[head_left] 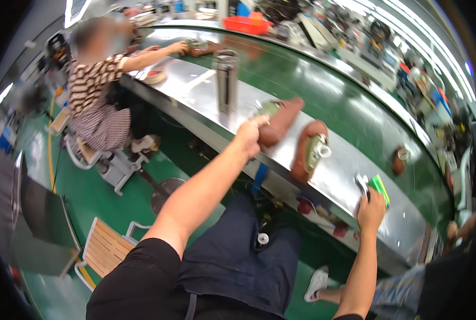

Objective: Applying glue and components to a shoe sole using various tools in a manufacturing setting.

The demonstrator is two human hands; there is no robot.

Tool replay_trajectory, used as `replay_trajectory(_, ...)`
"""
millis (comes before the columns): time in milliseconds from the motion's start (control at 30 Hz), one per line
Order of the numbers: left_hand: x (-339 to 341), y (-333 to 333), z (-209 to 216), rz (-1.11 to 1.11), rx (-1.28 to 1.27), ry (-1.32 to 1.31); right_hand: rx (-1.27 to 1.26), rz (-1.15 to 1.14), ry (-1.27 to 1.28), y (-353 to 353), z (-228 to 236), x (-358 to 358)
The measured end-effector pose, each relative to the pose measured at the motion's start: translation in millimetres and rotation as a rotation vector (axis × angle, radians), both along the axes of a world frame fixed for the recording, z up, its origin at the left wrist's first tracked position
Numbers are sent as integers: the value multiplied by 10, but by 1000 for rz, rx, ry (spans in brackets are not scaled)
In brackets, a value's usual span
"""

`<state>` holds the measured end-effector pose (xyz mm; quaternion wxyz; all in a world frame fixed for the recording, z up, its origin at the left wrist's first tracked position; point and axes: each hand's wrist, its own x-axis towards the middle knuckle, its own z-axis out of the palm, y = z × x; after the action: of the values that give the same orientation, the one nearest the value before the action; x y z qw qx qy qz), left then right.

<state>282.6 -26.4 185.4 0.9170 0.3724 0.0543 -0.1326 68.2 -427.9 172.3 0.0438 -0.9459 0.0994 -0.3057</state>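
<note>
A brown shoe with green lining lies tilted on the metal ledge. My left hand is closed around its near end. Right beside it, a second brown shoe has a green inside and a white roll-like piece at its opening. Farther right, my right hand is closed on a tool with a silver head; blur hides its exact kind. Touching or close to those fingers is a green and yellow packet.
A tall metal tumbler stands left of the shoes. Beyond the ledge runs a green conveyor belt carrying another brown shoe. A seated co-worker reaches toward shoes at the far left. A tape roll lies nearby. Another person is at right.
</note>
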Motion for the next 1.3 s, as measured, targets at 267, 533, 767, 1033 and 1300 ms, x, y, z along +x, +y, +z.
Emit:
replay_trajectory(267, -1478, 1222, -87, -165, 20, -131, -157, 10, -155, 118, -42, -79)
replay_trajectory(533, -2421, 2031, -104, -227, 248, -61, 143, 886, 112, 2195, 253, -730)
replay_trajectory(767, -2491, 1621, -428, -670, 431, -91, 841, 798, 761, 2864, -568, -1356)
replay_trajectory(1033, -2724, 711, -651, -226, 1028, -765, 1185, 609, 745, 2711, -936, -1683)
replay_trajectory(1300, -3055, 464, -657, -257, 891, -967, 709, 550, 249, 2616, -385, -1880)
